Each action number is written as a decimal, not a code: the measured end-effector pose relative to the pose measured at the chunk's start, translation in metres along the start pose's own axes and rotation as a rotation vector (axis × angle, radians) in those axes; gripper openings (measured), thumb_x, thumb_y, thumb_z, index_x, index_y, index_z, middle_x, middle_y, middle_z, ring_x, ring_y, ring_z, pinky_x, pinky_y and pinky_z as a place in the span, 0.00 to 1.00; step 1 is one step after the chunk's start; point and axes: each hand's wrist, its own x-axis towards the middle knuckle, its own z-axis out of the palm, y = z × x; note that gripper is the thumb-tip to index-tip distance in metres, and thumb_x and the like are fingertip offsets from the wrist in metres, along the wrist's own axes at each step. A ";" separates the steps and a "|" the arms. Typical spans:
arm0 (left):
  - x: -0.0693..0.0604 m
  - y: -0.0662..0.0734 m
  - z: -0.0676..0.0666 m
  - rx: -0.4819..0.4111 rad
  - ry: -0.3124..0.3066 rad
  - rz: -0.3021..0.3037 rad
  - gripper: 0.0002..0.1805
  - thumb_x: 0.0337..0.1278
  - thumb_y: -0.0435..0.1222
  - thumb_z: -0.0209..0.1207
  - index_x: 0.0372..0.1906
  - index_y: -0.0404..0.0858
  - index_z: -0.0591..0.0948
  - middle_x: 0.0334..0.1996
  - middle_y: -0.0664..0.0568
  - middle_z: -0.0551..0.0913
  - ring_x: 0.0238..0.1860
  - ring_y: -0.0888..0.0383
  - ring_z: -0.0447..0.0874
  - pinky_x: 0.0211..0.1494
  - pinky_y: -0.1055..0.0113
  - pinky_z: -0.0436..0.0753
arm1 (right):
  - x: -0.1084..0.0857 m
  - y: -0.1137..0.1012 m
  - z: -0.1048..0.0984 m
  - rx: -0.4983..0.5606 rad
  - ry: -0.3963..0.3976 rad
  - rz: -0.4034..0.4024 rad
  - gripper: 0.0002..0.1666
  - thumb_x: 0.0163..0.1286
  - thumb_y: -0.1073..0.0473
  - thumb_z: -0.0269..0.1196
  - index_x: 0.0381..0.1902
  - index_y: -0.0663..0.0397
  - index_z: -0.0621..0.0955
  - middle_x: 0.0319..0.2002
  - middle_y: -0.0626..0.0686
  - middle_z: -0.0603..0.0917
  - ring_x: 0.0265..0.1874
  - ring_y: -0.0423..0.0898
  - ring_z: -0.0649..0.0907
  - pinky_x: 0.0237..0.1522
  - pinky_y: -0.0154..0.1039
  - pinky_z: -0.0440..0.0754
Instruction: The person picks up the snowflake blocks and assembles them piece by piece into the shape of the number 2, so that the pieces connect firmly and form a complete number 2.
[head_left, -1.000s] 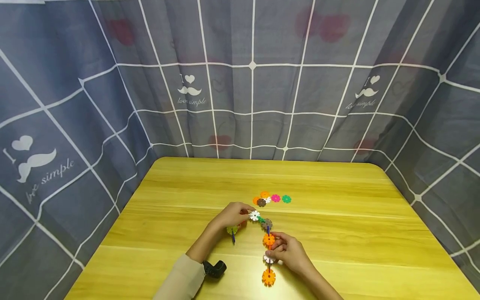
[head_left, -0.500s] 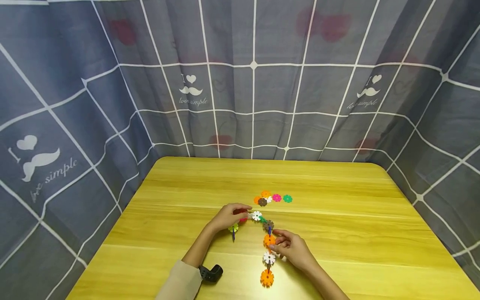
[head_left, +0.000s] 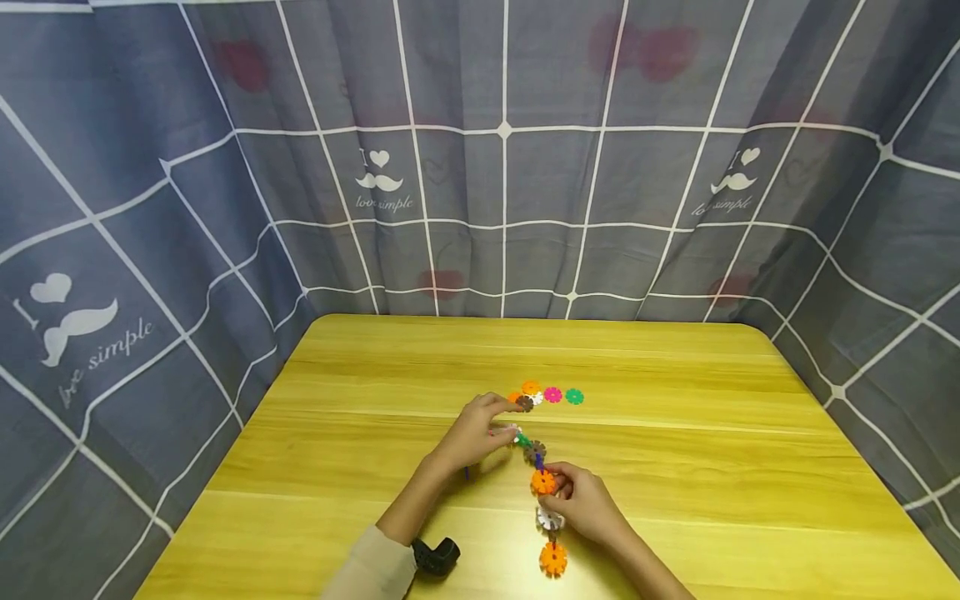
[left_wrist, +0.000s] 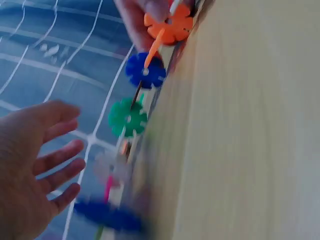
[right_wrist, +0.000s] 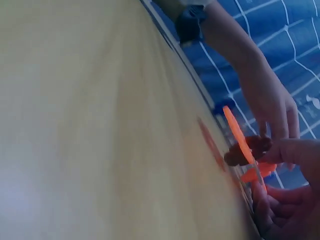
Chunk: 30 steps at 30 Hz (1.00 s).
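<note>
A chain of notched plastic snowflake discs runs across the table. My right hand [head_left: 588, 504] pinches an orange snowflake disc [head_left: 543, 482] in it between thumb and fingers. Below that hang a white disc [head_left: 550, 520] and another orange disc [head_left: 553, 559]; beyond it come a grey-brown disc [head_left: 535, 452] and a green one [head_left: 522, 439]. Over the chain's far left stretch, my left hand [head_left: 471, 433] hides most of the discs there. In the left wrist view its fingers [left_wrist: 60, 162] are spread and apart from the green disc [left_wrist: 128, 117] and blue disc [left_wrist: 145, 70].
Behind the chain lie loose discs: orange [head_left: 531, 387], brown [head_left: 524, 403], white, pink [head_left: 552, 395] and green [head_left: 574, 397]. A black device [head_left: 437, 557] sits at my left wrist. Grey checked curtains [head_left: 465, 183] surround the wooden table [head_left: 675, 400].
My left hand has let go of the red and white discs and moved right and away from me. The near end of the chain has swung slightly right; my right hand has barely moved.
</note>
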 end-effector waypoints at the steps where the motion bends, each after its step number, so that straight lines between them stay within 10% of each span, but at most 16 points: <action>1: 0.002 0.004 0.002 0.064 -0.026 0.025 0.21 0.55 0.43 0.61 0.55 0.42 0.78 0.49 0.50 0.76 0.52 0.51 0.72 0.52 0.58 0.75 | 0.000 0.000 -0.003 0.018 -0.004 0.013 0.27 0.54 0.64 0.67 0.51 0.68 0.76 0.28 0.49 0.75 0.22 0.39 0.72 0.19 0.30 0.71; 7: 0.004 0.006 0.019 0.263 -0.169 0.088 0.18 0.53 0.50 0.62 0.49 0.50 0.82 0.45 0.58 0.79 0.48 0.59 0.74 0.49 0.62 0.72 | -0.002 0.006 -0.019 0.071 -0.045 0.041 0.22 0.55 0.67 0.63 0.49 0.67 0.77 0.26 0.50 0.75 0.23 0.42 0.73 0.21 0.31 0.71; 21: 0.002 0.001 0.027 0.153 -0.080 0.051 0.06 0.54 0.43 0.63 0.33 0.45 0.84 0.30 0.59 0.79 0.33 0.66 0.75 0.40 0.72 0.76 | 0.000 0.012 -0.021 -0.032 -0.005 -0.020 0.17 0.55 0.67 0.63 0.45 0.61 0.78 0.24 0.47 0.73 0.19 0.38 0.71 0.19 0.31 0.71; 30: -0.001 -0.009 0.027 0.148 -0.020 -0.013 0.04 0.51 0.40 0.64 0.31 0.44 0.84 0.26 0.60 0.75 0.27 0.67 0.71 0.32 0.74 0.73 | 0.002 0.016 -0.028 0.016 0.061 0.096 0.15 0.53 0.68 0.62 0.42 0.57 0.80 0.24 0.49 0.74 0.21 0.43 0.71 0.19 0.32 0.70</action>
